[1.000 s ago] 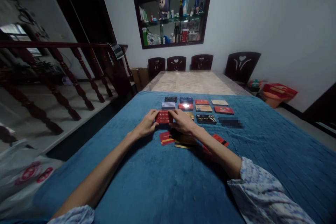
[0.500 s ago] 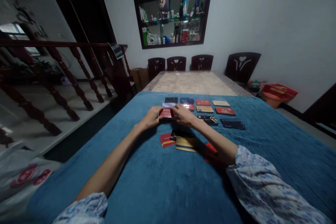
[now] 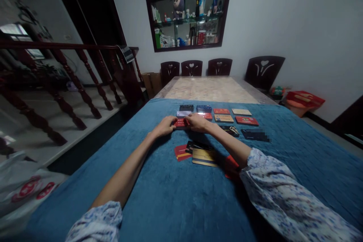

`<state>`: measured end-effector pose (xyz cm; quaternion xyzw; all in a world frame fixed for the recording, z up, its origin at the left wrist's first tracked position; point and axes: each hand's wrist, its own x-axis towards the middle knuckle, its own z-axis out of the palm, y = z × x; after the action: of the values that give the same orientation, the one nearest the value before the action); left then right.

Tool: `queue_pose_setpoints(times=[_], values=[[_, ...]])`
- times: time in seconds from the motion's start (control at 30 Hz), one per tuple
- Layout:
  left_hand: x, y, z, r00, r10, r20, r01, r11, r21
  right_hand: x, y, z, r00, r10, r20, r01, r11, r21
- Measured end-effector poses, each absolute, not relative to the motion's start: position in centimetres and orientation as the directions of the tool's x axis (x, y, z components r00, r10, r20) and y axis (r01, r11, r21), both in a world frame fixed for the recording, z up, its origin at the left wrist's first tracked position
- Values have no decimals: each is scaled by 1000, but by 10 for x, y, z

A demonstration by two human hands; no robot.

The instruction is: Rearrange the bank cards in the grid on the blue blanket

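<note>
The left hand (image 3: pixel 164 127) and right hand (image 3: pixel 198 123), each pinching an end of the red card (image 3: pixel 180 123), had carried it forward from the pile (image 3: pixel 202 155) to the cloth (image 3: pixel 170 196), beside the rows (image 3: pixel 224 118).

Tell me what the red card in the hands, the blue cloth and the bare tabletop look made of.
The red card: likely plastic, thin, flat and stiff. The blue cloth: soft plush fabric, matte, mottled nap. The tabletop: probably polished marble or similar stone, pale and veined.
</note>
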<state>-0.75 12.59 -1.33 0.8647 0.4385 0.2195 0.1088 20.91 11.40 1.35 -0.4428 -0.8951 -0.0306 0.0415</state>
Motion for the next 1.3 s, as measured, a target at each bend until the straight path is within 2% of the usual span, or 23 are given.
queue_pose_setpoints(times=[0.13, 0.53, 0.87, 1.3], values=[[-9, 128, -16, 524, 802, 286, 706, -597, 381, 209, 115, 15, -621, 781, 67, 783, 622, 1], [-10, 128, -19, 467, 838, 282, 677, -544, 496, 208, 119, 21, -626, 780, 5, 775, 623, -104], [-7, 126, -21, 435, 864, 253, 642, -495, 586, 203, 116, 21, -579, 815, -6, 813, 577, -78], [-6, 124, -18, 429, 871, 239, 651, -482, 587, 203, 120, 21, -581, 814, -21, 813, 579, -60]])
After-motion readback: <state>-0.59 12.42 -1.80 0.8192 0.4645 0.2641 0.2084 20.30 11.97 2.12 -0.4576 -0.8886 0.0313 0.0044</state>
